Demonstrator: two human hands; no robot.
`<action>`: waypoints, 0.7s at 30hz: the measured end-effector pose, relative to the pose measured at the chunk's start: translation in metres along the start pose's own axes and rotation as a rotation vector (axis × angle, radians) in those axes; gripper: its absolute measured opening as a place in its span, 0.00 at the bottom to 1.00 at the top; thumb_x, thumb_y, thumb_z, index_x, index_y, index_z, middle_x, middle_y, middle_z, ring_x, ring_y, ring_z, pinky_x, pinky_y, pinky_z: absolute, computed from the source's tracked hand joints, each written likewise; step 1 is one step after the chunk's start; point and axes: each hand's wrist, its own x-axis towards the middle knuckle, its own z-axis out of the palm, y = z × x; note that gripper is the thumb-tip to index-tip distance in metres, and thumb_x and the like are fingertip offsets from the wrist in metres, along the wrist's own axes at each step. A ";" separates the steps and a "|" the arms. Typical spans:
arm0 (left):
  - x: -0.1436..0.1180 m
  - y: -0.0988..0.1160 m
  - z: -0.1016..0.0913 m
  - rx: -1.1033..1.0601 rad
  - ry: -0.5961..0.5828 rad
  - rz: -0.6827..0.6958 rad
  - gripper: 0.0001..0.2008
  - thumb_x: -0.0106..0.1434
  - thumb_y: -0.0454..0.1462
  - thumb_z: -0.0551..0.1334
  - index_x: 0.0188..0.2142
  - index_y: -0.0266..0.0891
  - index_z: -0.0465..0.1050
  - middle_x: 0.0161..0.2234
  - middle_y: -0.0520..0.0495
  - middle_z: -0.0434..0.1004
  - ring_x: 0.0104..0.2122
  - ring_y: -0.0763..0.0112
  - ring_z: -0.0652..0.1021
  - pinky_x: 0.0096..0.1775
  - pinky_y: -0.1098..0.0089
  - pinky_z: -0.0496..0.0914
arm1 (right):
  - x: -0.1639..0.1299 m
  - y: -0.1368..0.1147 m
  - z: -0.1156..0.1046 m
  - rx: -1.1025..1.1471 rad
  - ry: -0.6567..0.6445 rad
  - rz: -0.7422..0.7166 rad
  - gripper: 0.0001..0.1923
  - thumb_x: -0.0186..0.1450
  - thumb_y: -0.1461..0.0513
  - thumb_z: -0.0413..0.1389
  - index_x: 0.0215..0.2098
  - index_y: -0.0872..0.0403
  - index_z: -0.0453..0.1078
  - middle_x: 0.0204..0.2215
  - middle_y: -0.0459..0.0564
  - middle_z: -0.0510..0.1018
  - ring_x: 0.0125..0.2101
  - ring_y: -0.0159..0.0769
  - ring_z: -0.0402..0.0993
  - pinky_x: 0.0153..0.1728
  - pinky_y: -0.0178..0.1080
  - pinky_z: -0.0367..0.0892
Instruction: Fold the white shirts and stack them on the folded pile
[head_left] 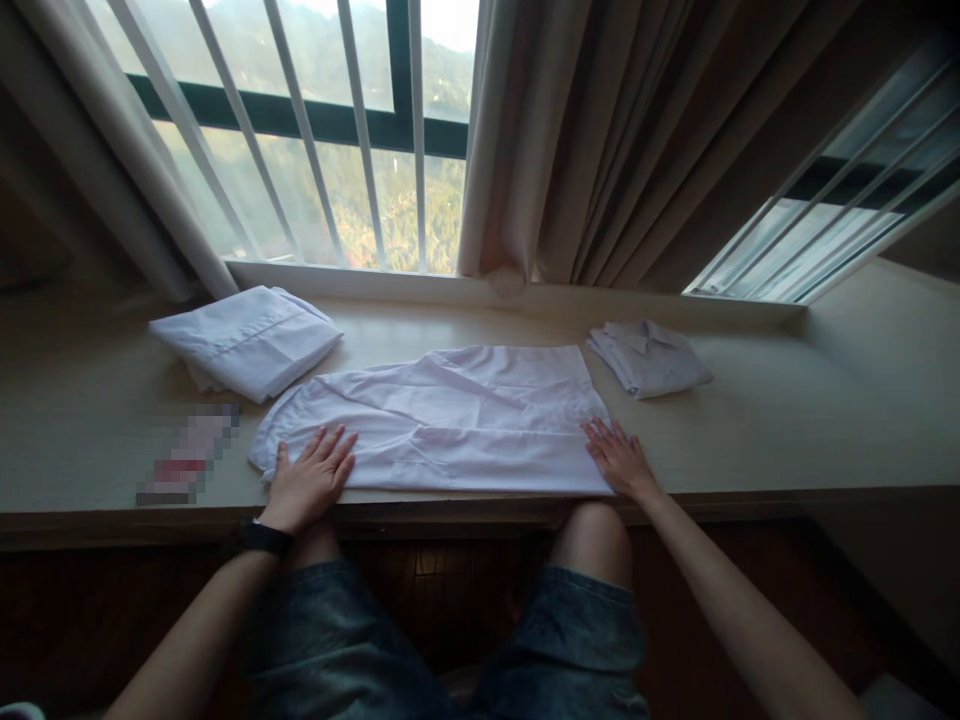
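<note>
A white garment [480, 430], perhaps a shirt, lies spread lengthwise along the ledge, folded over on itself with some creases. Near its rounded left end, my left hand [313, 478] rests flat on the cloth, fingers extended. My right hand [619, 458] lies at the right end with its fingers stretched over the fabric edge. Neither hand grips anything. A larger folded white cloth [251, 335] sits behind my left hand. Beyond my right hand is a small folded white shirt [649, 358], its collar showing on top.
The pale ledge [787, 420] runs beneath a barred window [322, 150], with its front edge just above my knees. Drawn curtains [570, 140] hang behind it. A pixelated flat object [187, 458] lies left of the garment. A second barred window [840, 200] stands at right.
</note>
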 end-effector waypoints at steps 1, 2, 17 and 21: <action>0.002 0.011 -0.002 0.014 0.063 -0.006 0.28 0.74 0.43 0.45 0.70 0.42 0.58 0.69 0.38 0.57 0.70 0.46 0.55 0.64 0.30 0.40 | 0.002 0.006 -0.001 0.013 0.025 0.029 0.29 0.75 0.51 0.36 0.72 0.40 0.51 0.71 0.45 0.55 0.70 0.51 0.47 0.65 0.66 0.49; 0.004 0.026 -0.003 0.016 0.127 -0.004 0.28 0.73 0.42 0.46 0.70 0.37 0.58 0.68 0.35 0.58 0.70 0.46 0.56 0.65 0.33 0.41 | 0.006 0.010 -0.003 0.026 0.063 0.055 0.29 0.75 0.52 0.36 0.72 0.44 0.53 0.70 0.48 0.58 0.70 0.51 0.49 0.65 0.64 0.50; 0.053 0.167 0.020 -0.176 0.162 0.283 0.27 0.71 0.47 0.53 0.69 0.53 0.60 0.70 0.49 0.55 0.70 0.47 0.55 0.67 0.39 0.45 | 0.246 -0.038 -0.070 -0.064 -0.075 -0.080 0.36 0.64 0.73 0.50 0.69 0.49 0.59 0.69 0.52 0.60 0.68 0.53 0.51 0.64 0.61 0.52; 0.054 0.164 0.022 -0.186 0.168 0.262 0.30 0.69 0.48 0.54 0.70 0.56 0.56 0.70 0.49 0.56 0.69 0.47 0.57 0.67 0.39 0.47 | 0.283 -0.044 -0.063 -0.091 -0.106 -0.101 0.30 0.65 0.70 0.55 0.64 0.50 0.67 0.64 0.55 0.69 0.63 0.52 0.61 0.62 0.58 0.56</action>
